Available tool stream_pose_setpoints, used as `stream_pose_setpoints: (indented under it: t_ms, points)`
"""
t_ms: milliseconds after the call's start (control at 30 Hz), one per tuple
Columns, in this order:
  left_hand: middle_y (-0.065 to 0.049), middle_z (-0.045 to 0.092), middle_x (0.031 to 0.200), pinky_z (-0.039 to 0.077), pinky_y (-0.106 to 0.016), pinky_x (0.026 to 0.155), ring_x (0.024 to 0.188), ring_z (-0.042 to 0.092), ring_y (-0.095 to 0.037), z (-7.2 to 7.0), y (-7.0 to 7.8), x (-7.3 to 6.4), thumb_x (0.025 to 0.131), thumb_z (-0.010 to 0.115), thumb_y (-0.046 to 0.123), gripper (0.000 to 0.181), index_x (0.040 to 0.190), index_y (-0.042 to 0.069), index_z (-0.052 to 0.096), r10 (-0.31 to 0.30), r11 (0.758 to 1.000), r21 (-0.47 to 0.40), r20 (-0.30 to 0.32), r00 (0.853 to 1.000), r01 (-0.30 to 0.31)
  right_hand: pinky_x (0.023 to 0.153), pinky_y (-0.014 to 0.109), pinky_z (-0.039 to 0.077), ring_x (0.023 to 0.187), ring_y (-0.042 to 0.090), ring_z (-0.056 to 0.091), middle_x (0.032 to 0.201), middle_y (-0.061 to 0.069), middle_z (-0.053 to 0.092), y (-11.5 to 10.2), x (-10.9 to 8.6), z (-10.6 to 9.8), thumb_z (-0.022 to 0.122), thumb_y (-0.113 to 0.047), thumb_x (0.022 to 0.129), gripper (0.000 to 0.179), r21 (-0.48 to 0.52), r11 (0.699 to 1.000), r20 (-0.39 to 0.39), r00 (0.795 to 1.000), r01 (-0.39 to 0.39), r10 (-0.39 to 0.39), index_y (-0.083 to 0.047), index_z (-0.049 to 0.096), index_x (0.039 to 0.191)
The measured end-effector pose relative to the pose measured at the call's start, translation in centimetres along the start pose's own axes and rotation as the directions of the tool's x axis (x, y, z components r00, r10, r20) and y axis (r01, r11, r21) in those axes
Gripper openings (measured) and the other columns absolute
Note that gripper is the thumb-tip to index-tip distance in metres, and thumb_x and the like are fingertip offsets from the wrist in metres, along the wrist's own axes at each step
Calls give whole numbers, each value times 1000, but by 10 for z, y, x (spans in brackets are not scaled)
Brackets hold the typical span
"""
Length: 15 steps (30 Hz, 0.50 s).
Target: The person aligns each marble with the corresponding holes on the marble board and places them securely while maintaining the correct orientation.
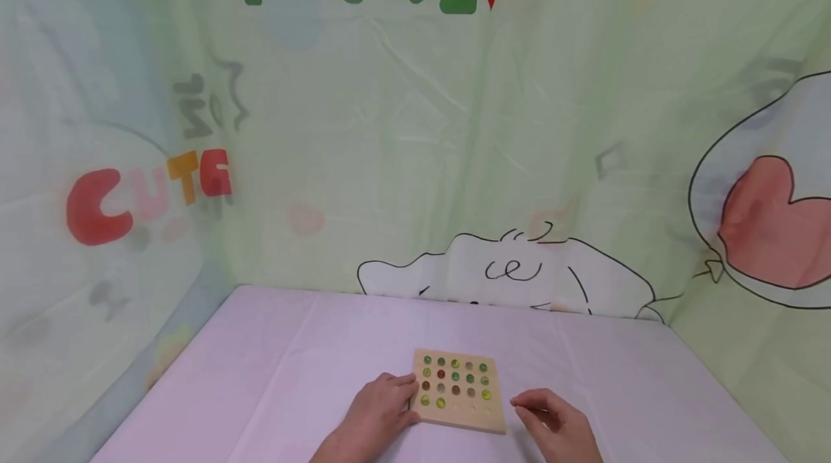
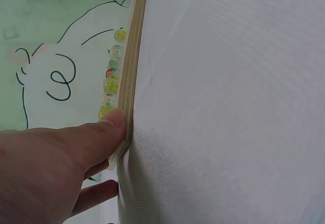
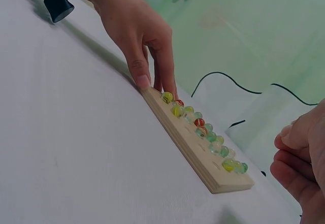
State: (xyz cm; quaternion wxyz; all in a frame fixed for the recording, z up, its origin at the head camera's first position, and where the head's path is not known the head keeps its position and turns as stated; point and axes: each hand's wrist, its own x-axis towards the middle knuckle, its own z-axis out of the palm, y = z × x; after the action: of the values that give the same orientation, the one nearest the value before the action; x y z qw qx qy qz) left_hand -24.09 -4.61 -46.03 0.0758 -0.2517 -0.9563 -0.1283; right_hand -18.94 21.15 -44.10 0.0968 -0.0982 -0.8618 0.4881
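Board, pale rectangular wood (image 1: 462,420), sits at your twelve o'clock bearing round multicoloured glassy marbles (image 1: 456,376), your left hand (image 1: 381,409) gripping its nine-o'clock edge, presumably steadying it, your right hand (image 1: 558,423) pinched narrow beyond three o'clock, contents unclear.

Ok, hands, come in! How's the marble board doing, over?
Left hand gripping wooden board by its edge. Right hand off its right side, nothing visible in grip. Marbles seated, three near-row hollows bare. Nothing seen blocking the way.
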Motion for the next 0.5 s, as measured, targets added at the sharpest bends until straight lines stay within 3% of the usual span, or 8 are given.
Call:
stream_pose_setpoints:
  t_ms: [367,500]
  points:
    - [2,59,121,50,-27,84,105,58,-12,1,-1,-1,72,66,45,50,114,19,59,17,1000,10,-23,1000,-17,65,17,51,76,11,60,90,3,67,27,-3,-22,61,-9,83,11,-65,994,10,996,-89,89,-9,63,94]
    - [2,59,121,50,-27,84,104,58,-12,1,-1,0,72,67,44,50,114,18,60,22,1000,5,-31,999,-22,64,19,52,75,10,61,90,1,67,49,-2,-27,68,-28,78,25,-42,989,39,989,-140,141,-10,62,95]
